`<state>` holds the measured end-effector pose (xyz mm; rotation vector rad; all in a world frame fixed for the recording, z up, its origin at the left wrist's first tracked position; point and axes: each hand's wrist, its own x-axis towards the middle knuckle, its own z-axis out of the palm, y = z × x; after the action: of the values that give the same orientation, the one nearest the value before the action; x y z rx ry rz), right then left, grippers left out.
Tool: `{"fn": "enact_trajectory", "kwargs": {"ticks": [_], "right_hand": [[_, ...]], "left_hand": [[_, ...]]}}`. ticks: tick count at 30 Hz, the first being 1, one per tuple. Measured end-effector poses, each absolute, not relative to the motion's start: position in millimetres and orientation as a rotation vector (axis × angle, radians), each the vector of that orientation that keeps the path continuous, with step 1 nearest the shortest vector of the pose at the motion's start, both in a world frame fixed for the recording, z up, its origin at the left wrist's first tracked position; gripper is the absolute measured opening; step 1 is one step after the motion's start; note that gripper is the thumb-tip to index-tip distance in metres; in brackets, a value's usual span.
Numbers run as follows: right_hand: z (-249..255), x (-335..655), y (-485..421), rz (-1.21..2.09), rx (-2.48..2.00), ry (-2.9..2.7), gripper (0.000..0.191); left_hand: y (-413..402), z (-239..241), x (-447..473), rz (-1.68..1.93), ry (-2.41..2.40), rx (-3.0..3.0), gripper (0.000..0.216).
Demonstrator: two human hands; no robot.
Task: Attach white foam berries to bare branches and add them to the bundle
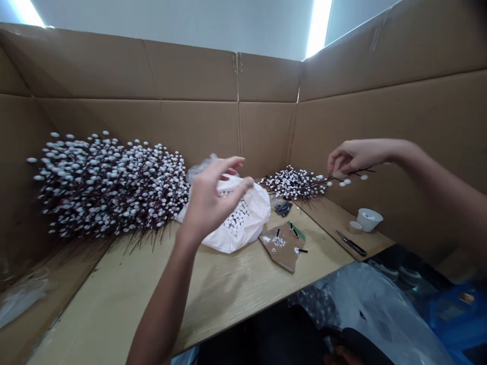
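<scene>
My left hand (213, 195) hovers in front of a white plastic bag (261, 205) full of small white balls (235, 218). Its thumb and fingers are apart, with nothing between them. Over on the right, my right hand (348, 154) pinches a thin dark berry stem (365, 170) that carries a few white balls. Just beyond that hand lies a small pile of white-berry stems (292, 182). A far larger heap of the same stems (114, 185) fills the left back of the table.
A cardboard piece (281, 253) with white smears and black sticks lies near the table's front edge. To its right are a snipper (352, 243), a white cup (370, 220) and a small cap (355, 227). Behind sits a bag of dark bits (283, 208). Cardboard walls (190, 76) enclose the table (144, 289).
</scene>
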<state>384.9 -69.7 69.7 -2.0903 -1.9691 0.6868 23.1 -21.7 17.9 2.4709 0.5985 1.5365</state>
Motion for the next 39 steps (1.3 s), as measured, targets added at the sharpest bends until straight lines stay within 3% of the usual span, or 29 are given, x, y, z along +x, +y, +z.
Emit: {"fn": "enact_trajectory", "kwargs": {"ticks": [3, 5, 10, 16, 23, 30, 39], "right_hand": [[89, 340, -79, 0.692, -1.911, -2.172, 0.021], [93, 315, -81, 0.655, -1.822, -2.274, 0.019], [86, 278, -63, 0.588, -1.642, -2.514, 0.017], [76, 259, -46, 0.580, -1.426, -2.461, 0.024], [41, 260, -39, 0.273, -0.720, -1.637, 0.015], [-47, 292, 11, 0.411, -0.892, -1.211, 0.018], [-157, 334, 54, 0.370, -1.169, -0.954, 0.024]], "left_hand": [[-14, 3, 36, 0.960, 0.631, 2.635, 0.045], [-8, -7, 43, 0.657, 0.554, 2.639, 0.037], [3, -25, 41, 0.379, 0.431, 2.571, 0.021], [12, -42, 15, 0.398, 0.563, 2.385, 0.018], [32, -100, 0, 0.636, 0.629, 1.802, 0.033], [21, -155, 9, 0.978, 0.650, 1.467, 0.036], [1, -173, 6, 1.142, 0.711, 1.332, 0.032]]}}
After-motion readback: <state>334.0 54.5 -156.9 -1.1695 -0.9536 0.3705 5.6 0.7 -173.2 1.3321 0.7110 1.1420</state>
